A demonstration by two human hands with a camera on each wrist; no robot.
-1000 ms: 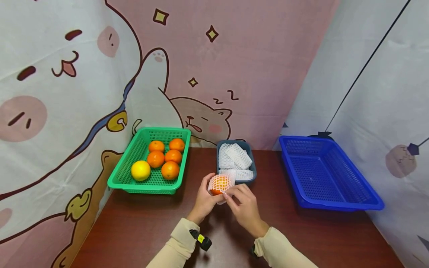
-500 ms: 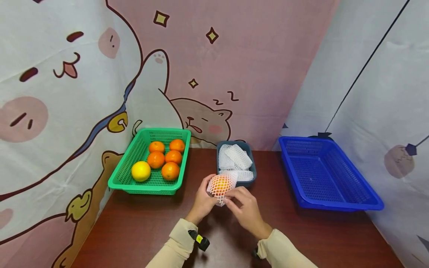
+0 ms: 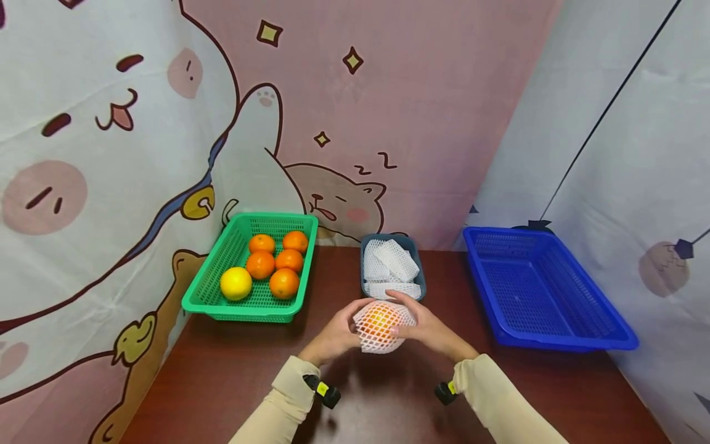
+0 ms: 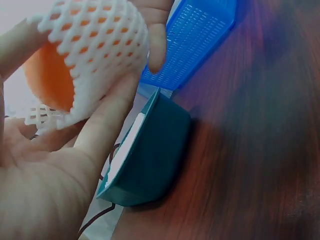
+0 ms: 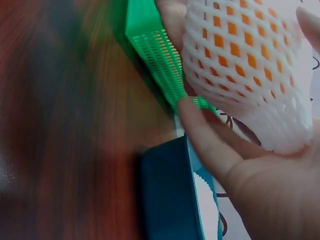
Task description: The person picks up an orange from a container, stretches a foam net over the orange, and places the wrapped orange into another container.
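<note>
An orange [image 3: 380, 320] sits inside a white foam net sleeve [image 3: 407, 316], held up between both hands in the head view. My left hand [image 3: 335, 333] grips its left side, and my right hand [image 3: 431, 329] holds the right side with the thumb on the mesh. In the left wrist view bare orange peel [image 4: 47, 77] shows at one end of the sleeve. The right wrist view has the narrower, loose end of the net [image 5: 287, 127] against the right palm. Just beyond the hands stands a small dark blue-grey bin [image 3: 423, 290] with several white foam nets [image 3: 395, 259] in it.
At the left stands a green basket [image 3: 191, 306] with several oranges [image 3: 261, 264] and one yellow fruit [image 3: 235, 283]. A blue basket [image 3: 560, 341] stands at the right. The dark red-brown table [image 3: 233, 370] ends at patterned cloth walls behind and beside it.
The foam net has been drawn further over the orange. My right hand has gone from pinching the net's near edge to holding the right side, and the orange has shifted slightly right and nearer.
</note>
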